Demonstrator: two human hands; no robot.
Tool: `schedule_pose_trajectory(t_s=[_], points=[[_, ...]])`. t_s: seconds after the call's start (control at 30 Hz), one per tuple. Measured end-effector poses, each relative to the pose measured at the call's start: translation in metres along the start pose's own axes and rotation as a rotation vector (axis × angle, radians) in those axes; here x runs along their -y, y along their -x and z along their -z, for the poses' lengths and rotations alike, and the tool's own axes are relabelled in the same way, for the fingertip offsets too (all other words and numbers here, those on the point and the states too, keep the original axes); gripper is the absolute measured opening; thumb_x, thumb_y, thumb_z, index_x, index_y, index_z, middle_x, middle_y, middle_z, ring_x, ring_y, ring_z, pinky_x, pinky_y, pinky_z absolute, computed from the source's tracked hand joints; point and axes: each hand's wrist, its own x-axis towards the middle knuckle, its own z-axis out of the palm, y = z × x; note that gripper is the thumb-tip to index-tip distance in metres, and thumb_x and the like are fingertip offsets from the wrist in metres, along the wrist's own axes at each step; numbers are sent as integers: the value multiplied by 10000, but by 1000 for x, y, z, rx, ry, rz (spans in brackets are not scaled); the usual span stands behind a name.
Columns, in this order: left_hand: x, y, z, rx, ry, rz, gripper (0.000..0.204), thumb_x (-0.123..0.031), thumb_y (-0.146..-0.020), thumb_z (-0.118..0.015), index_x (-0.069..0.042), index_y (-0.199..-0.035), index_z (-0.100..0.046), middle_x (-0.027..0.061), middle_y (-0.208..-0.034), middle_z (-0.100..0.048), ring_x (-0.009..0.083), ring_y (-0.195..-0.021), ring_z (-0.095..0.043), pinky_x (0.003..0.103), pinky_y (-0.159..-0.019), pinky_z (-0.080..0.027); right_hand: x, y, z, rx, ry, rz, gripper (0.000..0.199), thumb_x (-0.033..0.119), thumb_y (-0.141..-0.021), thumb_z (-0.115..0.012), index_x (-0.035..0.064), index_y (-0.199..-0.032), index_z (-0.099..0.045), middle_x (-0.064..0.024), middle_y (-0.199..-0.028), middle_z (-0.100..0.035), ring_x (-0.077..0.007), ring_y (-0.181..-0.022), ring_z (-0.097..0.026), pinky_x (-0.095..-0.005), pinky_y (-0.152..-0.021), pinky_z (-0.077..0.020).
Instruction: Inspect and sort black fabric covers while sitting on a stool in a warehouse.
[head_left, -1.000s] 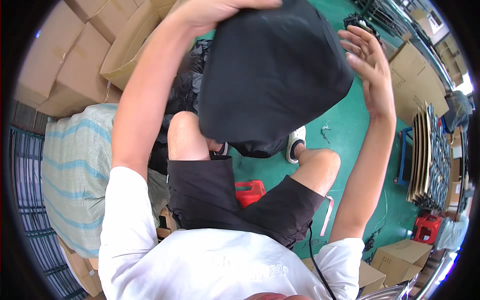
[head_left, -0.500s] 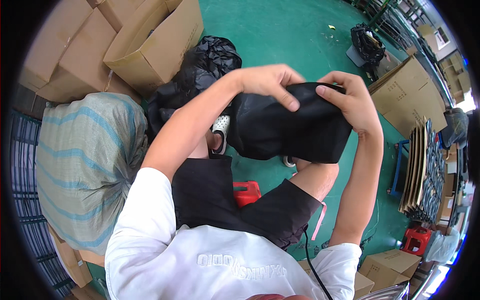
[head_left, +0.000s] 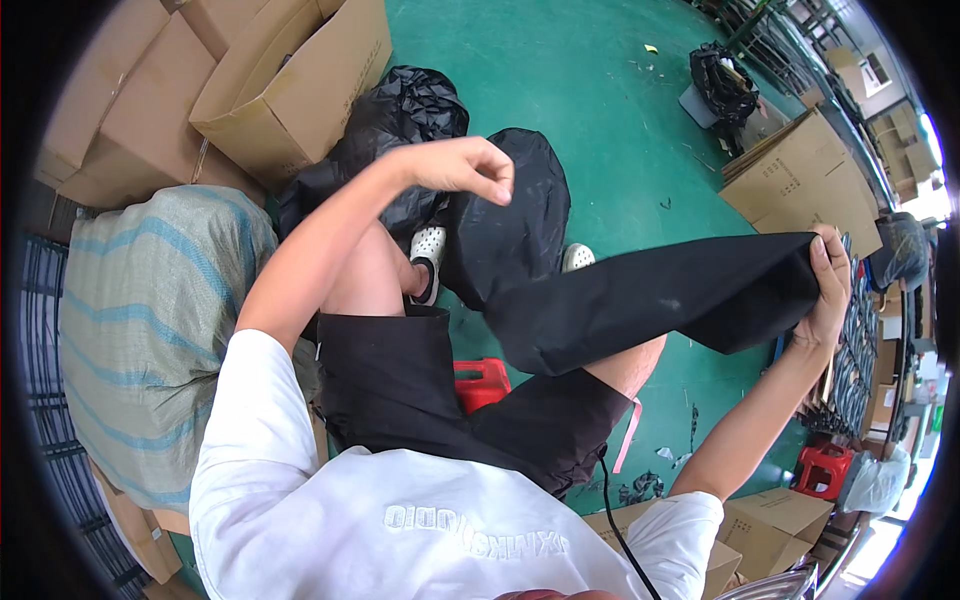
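Observation:
My right hand (head_left: 829, 285) is closed on the upper right corner of a long black fabric piece (head_left: 620, 305), which looks like a flat bag or sleeve. The fabric stretches leftward across my knee, its lower left end hanging free of my hands. My left hand (head_left: 465, 168) is raised away from it, fingers curled in toward the thumb, and no object shows in them. Below and behind that hand is a rounded black bundle (head_left: 515, 200) standing on the floor between my feet.
Crumpled black plastic bags (head_left: 405, 115) lie beside open cardboard boxes (head_left: 290, 90). A striped woven sack (head_left: 165, 330) bulges at my left. A red plastic stool (head_left: 480, 383) is beneath me. Flattened cartons (head_left: 805, 180) and a lined bin (head_left: 715, 95) stand at far right.
My right hand has swung out to the right and drawn the black fabric lengthwise. My left hand has let go of it and moved left, uncovering the black bundle behind.

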Motion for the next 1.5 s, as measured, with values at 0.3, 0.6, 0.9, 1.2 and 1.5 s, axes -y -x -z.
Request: schedule_pose_trajectory(t_s=[0.3, 0.6, 0.9, 1.2, 1.5], points=[[103, -73, -173, 25, 230, 139, 771, 98, -754, -600, -49, -1469, -351, 83, -1352, -516, 181, -1270, -453, 328, -1046, -377, 50, 19, -62, 257, 11, 220, 211, 137, -824, -699, -5, -924, -578, -40, -832, -577, -95, -714, -573, -197, -669, -433], [141, -128, -225, -141, 660, 326, 443, -257, -955, -548, -114, -1369, -479, 59, -1213, -617, 149, -1197, -530, 313, -1004, -410, 51, 30, -18, 301, -260, 158, 265, 122, -883, -670, 8, -963, -444, -79, -781, -592, -149, -639, -633, -233, -624, -503], [69, -174, -237, -265, 1771, 38, 584, -522, -1002, -306, -91, -1327, -529, 100, -1292, -592, 238, -1211, -538, 434, -1071, -379, 18, 56, -61, 460, -575, 123, 289, 92, -816, -703, -13, -849, -436, -137, -636, -560, -143, -475, -521, -237, -446, -403], [73, -120, -73, 399, 1406, -899, 262, -242, -976, -512, -55, -1151, -564, 28, -1051, -605, 204, -954, -580, 332, -845, -486, -77, 47, -70, 1118, -608, 63, 279, 188, -805, -771, -56, -860, -646, -149, -791, -634, -279, -764, -604, -388, -700, -445], [-66, -33, -62, -1036, 228, -142, 229, -113, -877, -673, -89, -712, -517, -64, -642, -515, 22, -582, -457, 205, -521, -355, -220, 30, -178, 402, -741, -578, 552, 242, -887, -661, 33, -1362, -475, -144, -1318, -561, -242, -1223, -542, -418, -1026, -451]])
